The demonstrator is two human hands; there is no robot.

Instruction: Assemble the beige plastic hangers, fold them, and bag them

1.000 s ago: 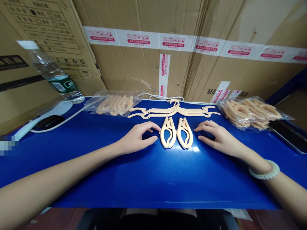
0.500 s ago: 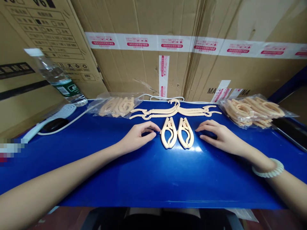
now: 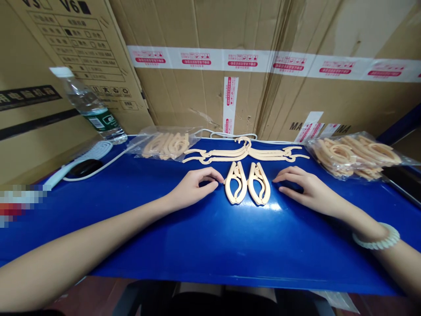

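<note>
Hangers [image 3: 244, 183], two of them, folded, are lying side by side on the counter [image 3: 210, 245], between your left hand [image 3: 195, 188] and right hand [image 3: 311, 192]. Your hands are resting apart, fingers curling loosely, gripping nothing. Left fingertips are sitting so near the closer hanger that you cannot tell whether they are touching; right fingertips are lying just beside the other.

You are probably risking two slips: a careless inward nudge could be shoving one folded hanger into its neighbour, since almost no gap is showing, and a reach further back could be snagging the opened hangers [image 3: 230, 153], whose hooks are overlapping.

That overlap is hiding their number. Glossy film is blurring the contents of left bag [image 3: 167, 145] and right bag [image 3: 355, 153]. Pixel blocks are masking something at far left.
</note>
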